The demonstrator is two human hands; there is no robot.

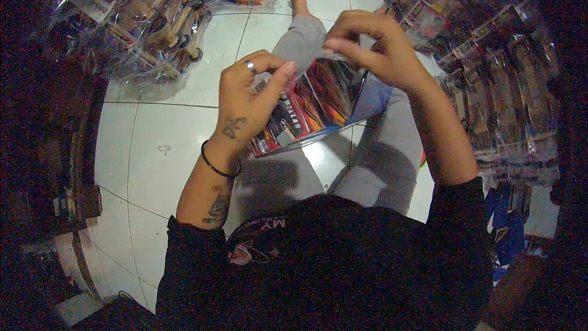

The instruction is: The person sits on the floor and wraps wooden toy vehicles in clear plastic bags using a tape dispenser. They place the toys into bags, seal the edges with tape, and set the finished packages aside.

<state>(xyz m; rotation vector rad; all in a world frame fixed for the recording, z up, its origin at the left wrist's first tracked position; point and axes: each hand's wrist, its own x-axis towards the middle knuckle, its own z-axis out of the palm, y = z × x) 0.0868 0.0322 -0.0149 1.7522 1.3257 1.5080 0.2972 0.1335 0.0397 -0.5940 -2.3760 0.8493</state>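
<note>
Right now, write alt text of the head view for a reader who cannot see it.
A person's left hand and right hand pinch the upper edge of a clear-wrapped red and black package over grey trousers. White floor tiles show below, with plastic-wrapped bundles toward the upper left and right.

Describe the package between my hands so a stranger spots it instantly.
Against the white tiled floor, find the gray trousers. Over their legs, between the left hand and right hand, is a clear-wrapped package. Unlike the larger wrapped bundles beyond, it's mostly red and black, with blue at its right end.
</note>
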